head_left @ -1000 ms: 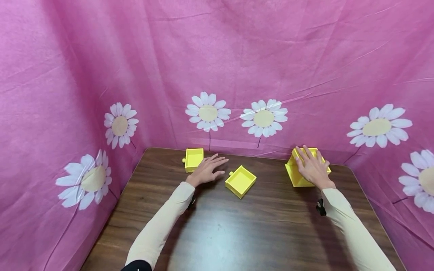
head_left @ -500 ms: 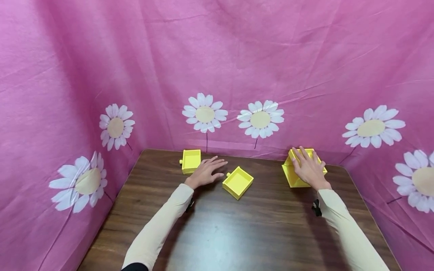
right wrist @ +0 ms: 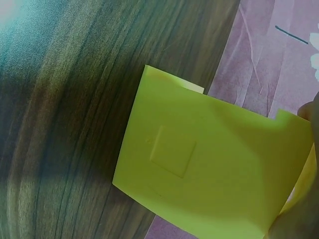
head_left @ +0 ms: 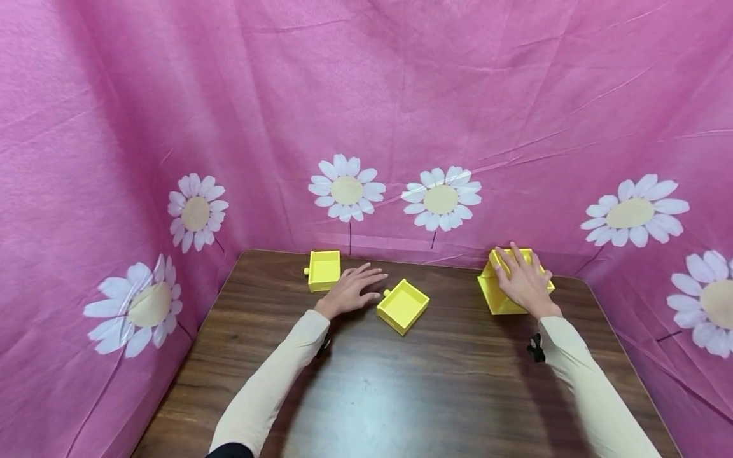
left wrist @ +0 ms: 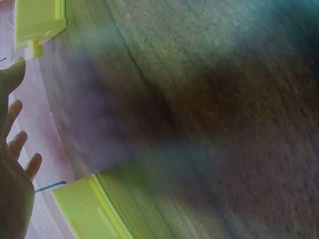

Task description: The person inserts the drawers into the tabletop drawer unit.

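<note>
My left hand (head_left: pixel 350 292), fingers spread and nearly straight, is between two small yellow drawers with round knobs. The left drawer (head_left: pixel 324 270) stands near the table's back edge, partly behind my hand; whether they touch I cannot tell. The other drawer (head_left: pixel 403 306) lies turned at an angle to the right of the fingers. In the left wrist view the hand (left wrist: pixel 17 179) is apart from the knobbed drawer (left wrist: pixel 40 22). Over the top of a yellow cabinet shell (head_left: pixel 495 296) rests my right hand (head_left: pixel 525 284), fingers spread. The shell's flat side (right wrist: pixel 209 159) fills the right wrist view.
The brown wooden table (head_left: pixel 366 381) carries all the yellow parts near its back edge. A pink curtain (head_left: pixel 401 95) with white daisies encloses the back and sides, close behind the left drawer and the shell.
The whole head view has shifted slightly. Both hands keep their places, and the drawers and cabinet shell have not visibly moved on the table.
</note>
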